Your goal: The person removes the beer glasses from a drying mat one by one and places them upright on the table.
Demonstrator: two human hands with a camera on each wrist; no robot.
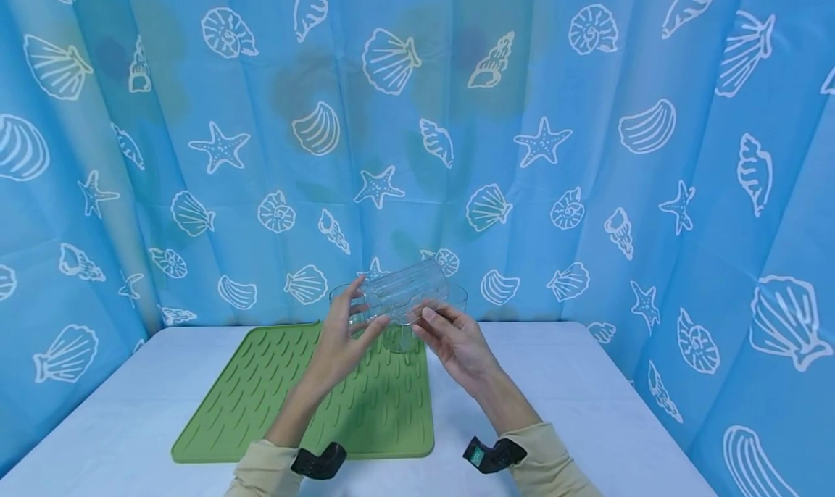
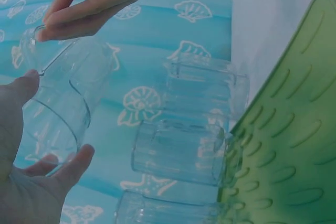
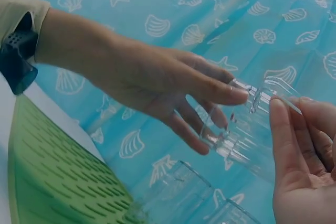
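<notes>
A clear cylindrical glass cup (image 1: 407, 288) is held tilted, nearly on its side, above the far end of the green mat (image 1: 300, 403). My left hand (image 1: 339, 337) grips one end of it, thumb on the near side and fingers spread around the wall. At the other end my right hand (image 1: 459, 348) pinches a curved clear edge of the cup between thumb and fingers, as the right wrist view shows. Several more clear glasses (image 2: 176, 153) stand in a row on the mat's far edge, partly hidden in the head view behind the held cup (image 2: 63, 103).
The ribbed green mat lies on a white table (image 1: 522, 388), left of its middle. Behind and around the table hangs a blue curtain (image 1: 417, 142) with white shell and starfish prints. Each wrist carries a black strap (image 1: 320, 462).
</notes>
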